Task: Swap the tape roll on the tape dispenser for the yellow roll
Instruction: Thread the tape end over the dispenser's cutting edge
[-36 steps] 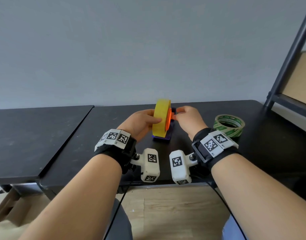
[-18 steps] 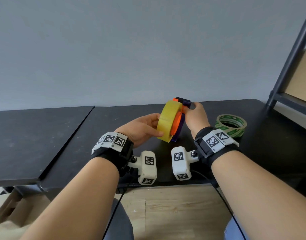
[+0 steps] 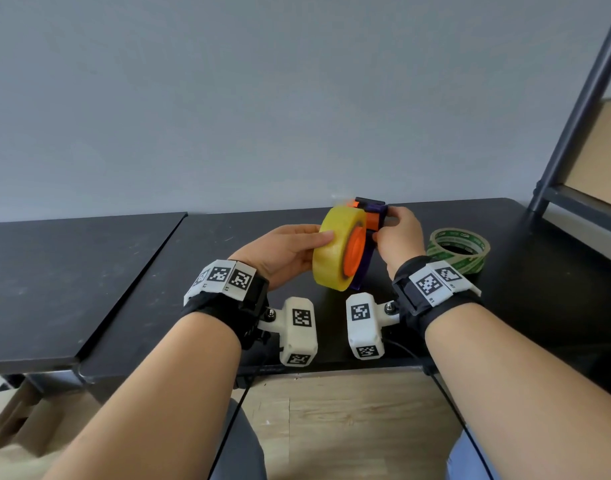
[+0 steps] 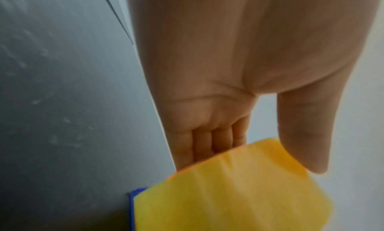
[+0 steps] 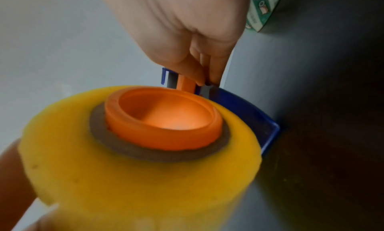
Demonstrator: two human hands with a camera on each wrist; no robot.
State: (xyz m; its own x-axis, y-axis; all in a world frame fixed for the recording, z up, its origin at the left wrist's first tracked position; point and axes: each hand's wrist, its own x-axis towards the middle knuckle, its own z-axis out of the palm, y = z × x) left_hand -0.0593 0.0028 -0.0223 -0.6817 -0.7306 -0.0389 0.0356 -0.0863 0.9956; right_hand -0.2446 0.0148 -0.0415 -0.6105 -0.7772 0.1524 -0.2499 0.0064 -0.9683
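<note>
Head view: the tape dispenser [image 3: 373, 216] is held tilted above the black table [image 3: 158, 271], with the yellow roll [image 3: 331, 251] seated on its orange hub [image 3: 356, 251]. The roll's rim is cupped by the left hand [image 3: 283, 254], thumb on top and fingers together underneath. The dispenser's upper end is pinched between the curled fingers and thumb of the right hand [image 3: 397, 237]. The green-printed roll [image 3: 458, 249] lies on the table just beside that wrist. If the roll is not pressed fully home, it could likely slide off the tilted hub; a loosened pinch could let the dispenser drop.
</note>
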